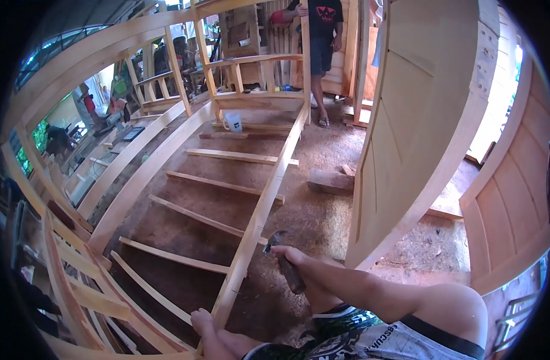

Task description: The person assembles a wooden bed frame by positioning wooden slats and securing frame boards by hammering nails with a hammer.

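Note:
My right hand (290, 254) is wrapped around a hammer (294, 279), just right of a long wooden rail (260, 219). The hammer's metal head points up and away from me, with its handle hanging below my fist. Low in view, my left hand (202, 320) is closed at the near end of a thin wooden slat (152, 288), close against the rail; its fingertips are partly hidden. Several more slats (173, 254) lie crosswise between this rail and the curved side rail (149, 165) of the wooden bed frame.
A large panelled wooden door (407, 126) stands at my right, with another panel (509, 186) beyond it. A white mug (232, 122) sits toward the frame's far end. Behind it stands a person (323, 54) with a hand on a post. A wood block (330, 182) lies on the floor.

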Demonstrator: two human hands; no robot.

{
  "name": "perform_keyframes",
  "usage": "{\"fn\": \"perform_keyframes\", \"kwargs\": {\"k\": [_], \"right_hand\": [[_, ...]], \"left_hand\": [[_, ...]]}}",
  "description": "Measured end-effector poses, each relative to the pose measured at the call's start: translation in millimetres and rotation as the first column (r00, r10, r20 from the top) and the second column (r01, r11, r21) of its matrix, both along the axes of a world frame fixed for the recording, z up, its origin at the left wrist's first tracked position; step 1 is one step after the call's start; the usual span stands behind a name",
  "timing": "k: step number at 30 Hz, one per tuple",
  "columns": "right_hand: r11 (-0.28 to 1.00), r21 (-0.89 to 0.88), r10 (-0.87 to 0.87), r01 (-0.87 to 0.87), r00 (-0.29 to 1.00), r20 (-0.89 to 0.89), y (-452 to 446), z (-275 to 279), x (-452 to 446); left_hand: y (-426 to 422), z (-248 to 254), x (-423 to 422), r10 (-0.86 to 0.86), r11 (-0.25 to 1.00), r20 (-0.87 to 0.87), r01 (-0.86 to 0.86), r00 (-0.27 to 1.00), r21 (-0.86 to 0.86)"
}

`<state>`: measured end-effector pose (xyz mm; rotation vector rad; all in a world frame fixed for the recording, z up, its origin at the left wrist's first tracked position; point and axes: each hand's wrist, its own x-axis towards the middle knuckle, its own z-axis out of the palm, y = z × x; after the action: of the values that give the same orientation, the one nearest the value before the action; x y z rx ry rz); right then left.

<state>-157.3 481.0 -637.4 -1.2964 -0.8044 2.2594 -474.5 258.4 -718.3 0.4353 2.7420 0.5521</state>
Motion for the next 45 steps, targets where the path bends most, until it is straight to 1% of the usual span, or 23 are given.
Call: {"fn": "perform_keyframes", "kwargs": {"k": [2,4,5,7,8,10,12,16,20,21,22,24,25,26,29,32,33,35,38,40,42,43,45], "right_hand": [[0.999,0.003,-0.032,0.032,0.999,0.014,-9,12,0],[0.921,0.274,-0.259,0.277,0.961,-0.101,-24,27,-5],[0.925,0.267,-0.254,0.271,0.962,-0.097,-22,30,-7],[0.958,0.035,-0.267,0.284,0.931,-0.247,-15,29,-4],[0.957,0.031,-0.274,0.290,0.931,-0.243,-13,26,-5],[0.973,-0.167,-0.206,0.161,0.932,-0.298,-9,17,-11],[0.954,-0.216,-0.257,0.208,0.938,-0.234,-4,10,-13],[0.846,-0.511,-0.403,0.154,0.812,-0.422,5,2,-16],[0.897,-0.316,-0.369,0.309,0.917,-0.149,27,-15,-40],[0.929,-0.154,-0.349,0.337,0.935,-0.055,45,-29,-47],[0.939,0.007,-0.344,0.344,0.938,0.038,56,-38,-55],[0.888,0.049,-0.455,0.456,0.861,0.227,94,-28,-74],[0.854,0.118,-0.520,0.507,0.818,0.244,105,-15,-83],[0.852,0.091,-0.522,0.515,0.825,0.217,138,-73,-91],[0.783,0.141,-0.620,0.606,0.744,0.247,160,-64,-120],[0.809,0.257,-0.586,0.528,0.701,0.406,169,-23,-132],[0.812,0.256,-0.583,0.525,0.709,0.397,176,-26,-137],[0.793,0.412,-0.609,0.448,0.574,0.547,196,-53,-147],[0.781,0.462,-0.625,0.420,0.510,0.591,214,-67,-157],[0.815,0.433,-0.579,0.385,0.499,0.645,210,-54,-155],[0.868,0.421,-0.490,0.262,0.585,0.647,207,-61,-150],[0.863,0.444,-0.501,0.239,0.507,0.701,205,-64,-152],[0.865,0.438,-0.499,0.245,0.520,0.694,205,-64,-156]], "left_hand": [[2,22,14,0.000,1.000,0.014,0.000,1.000,0.003],[10,33,17,0.004,1.000,0.015,-0.004,1.000,-0.001],[18,26,16,-0.026,0.999,0.013,0.026,1.000,0.031],[41,27,23,-0.062,0.997,0.014,0.061,0.998,0.057],[59,31,34,-0.087,0.992,-0.013,0.088,0.996,0.095],[89,35,47,-0.123,0.983,-0.037,0.126,0.992,0.131],[118,41,57,-0.173,0.982,-0.041,0.175,0.984,0.068],[119,43,57,-0.127,0.992,-0.034,0.128,0.991,0.025],[119,35,48,-0.116,0.993,0.035,0.117,0.993,-0.025],[122,37,47,-0.131,0.991,0.056,0.133,0.990,-0.017],[121,36,45,-0.153,0.988,0.076,0.155,0.985,-0.018],[120,31,42,-0.134,0.990,0.088,0.136,0.987,-0.025],[120,32,43,-0.129,0.991,0.078,0.131,0.989,-0.015],[125,34,45,-0.125,0.992,0.067,0.125,0.990,0.011],[123,28,45,-0.120,0.993,0.025,0.120,0.992,0.008],[123,22,42,-0.113,0.994,0.027,0.113,0.993,0.004],[123,23,42,-0.111,0.994,0.030,0.111,0.993,0.006],[123,21,42,-0.072,0.997,0.056,0.073,0.996,-0.028],[120,13,39,-0.167,0.986,0.018,0.168,0.986,-0.023],[121,18,40,-0.155,0.987,0.028,0.156,0.987,-0.042],[123,22,41,-0.112,0.992,0.064,0.115,0.992,-0.042],[125,22,42,-0.085,0.995,0.055,0.088,0.995,-0.054],[125,23,42,-0.075,0.995,0.064,0.079,0.995,-0.068]]}}
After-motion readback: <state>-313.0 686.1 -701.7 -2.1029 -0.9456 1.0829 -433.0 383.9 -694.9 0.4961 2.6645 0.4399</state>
